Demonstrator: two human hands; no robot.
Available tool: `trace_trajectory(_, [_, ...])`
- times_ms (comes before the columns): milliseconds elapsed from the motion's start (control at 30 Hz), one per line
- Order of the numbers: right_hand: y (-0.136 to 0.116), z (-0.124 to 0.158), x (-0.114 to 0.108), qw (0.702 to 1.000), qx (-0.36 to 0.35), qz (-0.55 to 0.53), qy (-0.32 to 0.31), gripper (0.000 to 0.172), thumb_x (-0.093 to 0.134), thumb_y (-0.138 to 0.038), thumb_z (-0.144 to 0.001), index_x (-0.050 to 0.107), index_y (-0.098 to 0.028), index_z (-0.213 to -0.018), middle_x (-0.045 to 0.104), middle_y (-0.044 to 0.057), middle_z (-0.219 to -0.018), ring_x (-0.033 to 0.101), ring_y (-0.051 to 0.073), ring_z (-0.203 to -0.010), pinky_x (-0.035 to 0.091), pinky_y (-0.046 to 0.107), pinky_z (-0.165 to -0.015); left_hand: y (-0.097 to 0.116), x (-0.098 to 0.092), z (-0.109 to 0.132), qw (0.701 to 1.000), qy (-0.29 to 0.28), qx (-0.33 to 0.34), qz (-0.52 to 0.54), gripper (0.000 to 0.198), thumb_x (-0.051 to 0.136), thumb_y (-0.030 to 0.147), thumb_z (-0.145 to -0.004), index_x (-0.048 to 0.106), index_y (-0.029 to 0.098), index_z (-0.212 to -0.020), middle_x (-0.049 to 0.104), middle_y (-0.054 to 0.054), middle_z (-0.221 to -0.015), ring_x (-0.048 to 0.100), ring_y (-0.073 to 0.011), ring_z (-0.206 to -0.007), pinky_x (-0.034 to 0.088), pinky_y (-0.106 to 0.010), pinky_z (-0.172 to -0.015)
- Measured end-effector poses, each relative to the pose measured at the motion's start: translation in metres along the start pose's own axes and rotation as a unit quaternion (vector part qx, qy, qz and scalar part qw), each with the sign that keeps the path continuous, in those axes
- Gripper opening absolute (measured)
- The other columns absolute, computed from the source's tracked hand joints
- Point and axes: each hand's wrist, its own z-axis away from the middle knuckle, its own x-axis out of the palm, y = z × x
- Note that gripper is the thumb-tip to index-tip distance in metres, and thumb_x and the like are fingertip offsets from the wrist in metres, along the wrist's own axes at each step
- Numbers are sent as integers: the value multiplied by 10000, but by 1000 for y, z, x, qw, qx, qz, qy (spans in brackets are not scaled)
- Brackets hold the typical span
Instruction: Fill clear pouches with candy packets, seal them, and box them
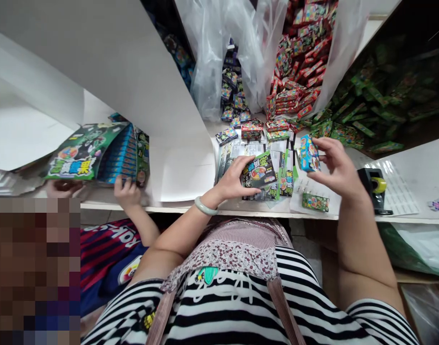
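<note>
My left hand (pixel 232 181), with a pale bangle at the wrist, has its thumb and fingers around the edges of a black-and-green printed card packet (pixel 259 171). Under that packet lie several similar flat printed packets (pixel 287 177). On the right, my right hand (pixel 332 167) pinches a small blue printed box (pixel 308 154) just above the table. A small green box (pixel 315 201) rests below that hand near the table edge. Behind the packets stand a few little boxes, among them a red one (pixel 251 130) and a dark blue one (pixel 226 136).
Clear plastic bags hold piles of red boxes (pixel 302 72) and dark blue boxes (pixel 234 91). Green boxes (pixel 363 110) fill a dark container at right, near a tape dispenser (pixel 374 189). At left, another person's hands (pixel 128 191) touch an open green display carton (pixel 83 151) containing blue boxes.
</note>
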Motion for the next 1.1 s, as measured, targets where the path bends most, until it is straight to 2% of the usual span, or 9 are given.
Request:
trace_trajectory(67, [-30, 5, -19, 996, -66, 30, -43, 764, 780, -461, -773, 473, -314, -1457, 475, 118, -1407, 495, 335, -1321, 514, 505, -1038, 1, 4, -2, 999, -12, 14, -30, 976, 816, 600, -701, 390, 203, -1485, 530, -173, -1346, 530, -354, -1259, 459, -564, -1092])
trace_trajectory(167, [-55, 8, -25, 982, -104, 115, -103, 746, 765, -387, -804, 461, -289, -1478, 503, 148, -1382, 513, 360, -1301, 474, 569, -1084, 2, 9, -6, 997, -28, 39, -61, 982, 808, 579, -719, 372, 170, -1498, 516, -193, -1346, 520, -363, -1258, 455, -562, -1087])
trace_trajectory(267, [-50, 12, -15, 967, -103, 170, -160, 721, 759, -318, -803, 479, -255, -1465, 511, 177, -1391, 528, 382, -1287, 493, 585, -1054, 2, 11, -7, 993, -52, 72, -76, 1000, 791, 611, -724, 363, 153, -1504, 514, -205, -1337, 525, -365, -1247, 464, -549, -1072])
trace_trajectory(400, [-32, 15, -7, 960, -110, 162, -198, 715, 778, -316, -785, 509, -253, -1443, 522, 177, -1395, 541, 380, -1275, 505, 580, -1041, 6, 7, -9, 988, -95, 95, -79, 1004, 773, 641, -727, 355, 183, -1516, 516, -200, -1348, 523, -367, -1256, 464, -543, -1065])
trace_trajectory(600, [-28, 6, -2, 967, -95, 135, -192, 777, 815, -447, -756, 512, -223, -1435, 534, 195, -1348, 551, 389, -1238, 507, 590, -1033, 13, 14, -14, 990, -104, 82, -39, 1001, 793, 608, -721, 359, 197, -1524, 526, -191, -1332, 537, -355, -1222, 482, -542, -1029])
trace_trajectory(733, [-29, 8, 8, 979, -84, 83, -168, 914, 804, -617, -703, 445, -259, -1464, 469, 191, -1442, 462, 409, -1355, 423, 631, -1115, 14, 19, -12, 995, -77, 50, -44, 978, 798, 617, -706, 384, 204, -1490, 529, -172, -1322, 534, -346, -1226, 474, -550, -1040])
trace_trajectory(900, [-31, 26, 28, 998, 8, 44, -38, 621, 710, -628, -801, 573, -277, -1293, 399, 156, -1476, 379, 388, -1435, 341, 630, -1177, 16, 17, -5, 995, -18, 12, -100, 978, 841, 544, -670, 383, 176, -1452, 518, -170, -1313, 521, -350, -1233, 466, -546, -1052])
trace_trajectory(1000, [-36, 34, 48, 996, 78, -22, -28, 526, 734, -566, -806, 611, -287, -1234, 431, 132, -1431, 422, 356, -1407, 428, 579, -1125, 20, 20, -2, 991, 4, 15, -136, 981, 860, 492, -644, 378, 154, -1430, 524, -165, -1263, 539, -339, -1183, 494, -525, -1014])
trace_trajectory(1100, [-41, 35, 68, 984, 131, -120, -23, 514, 753, -458, -798, 587, -298, -1257, 504, 105, -1373, 546, 294, -1281, 561, 460, -958, 25, 23, 0, 988, 28, 5, -150, 989, 870, 459, -639, 361, 156, -1431, 527, -153, -1237, 549, -326, -1148, 507, -517, -998])
